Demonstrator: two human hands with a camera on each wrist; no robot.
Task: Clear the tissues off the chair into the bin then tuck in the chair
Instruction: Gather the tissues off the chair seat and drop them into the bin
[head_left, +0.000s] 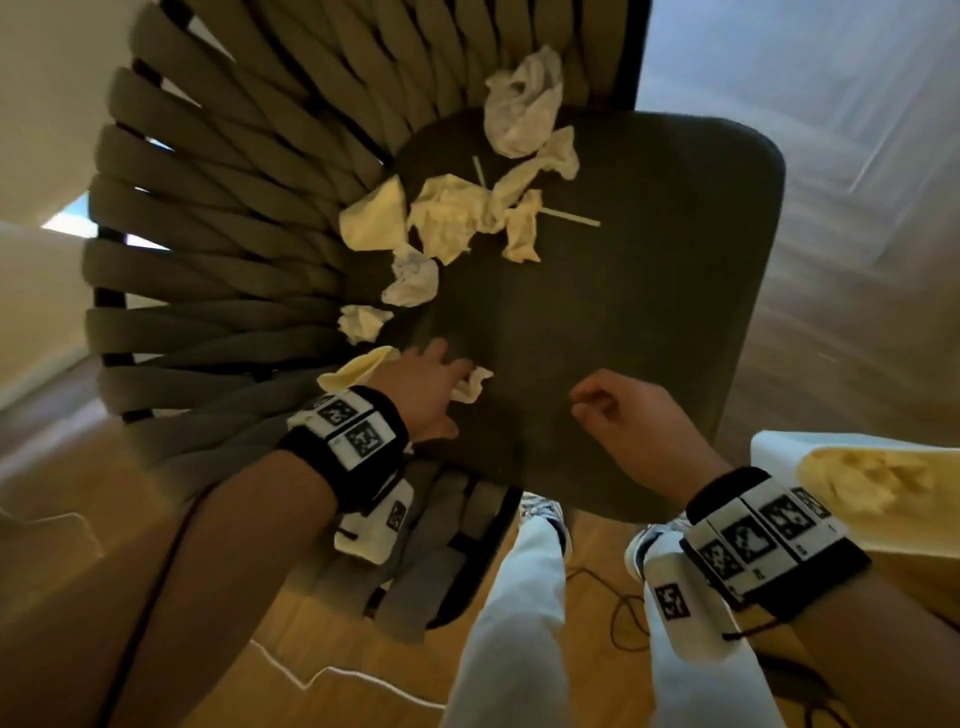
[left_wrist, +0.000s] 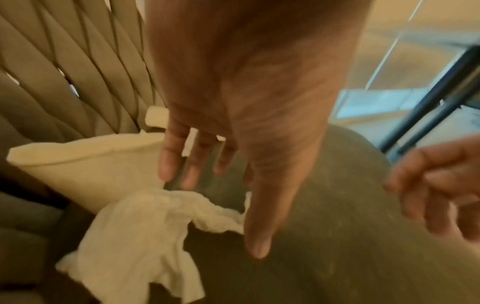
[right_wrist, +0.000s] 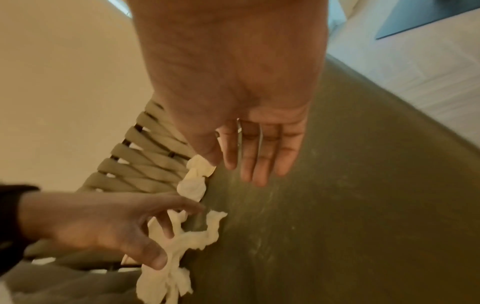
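Tissue (left_wrist: 145, 232) beneath left fingers (left_wrist: 168, 162)

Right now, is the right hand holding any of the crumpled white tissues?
No, the right hand hovers loosely curled and empty over the dark chair seat, apart from the crumpled white tissues.

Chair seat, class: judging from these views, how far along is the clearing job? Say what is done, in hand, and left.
Done: some tissue shows in the bin at the right. In hand: the left hand reaches onto a crumpled tissue at the near edge of the seat, not yet gripped; the right hand holds nothing. Left: the scattered tissues, two thin sticks, then tucking in the chair.
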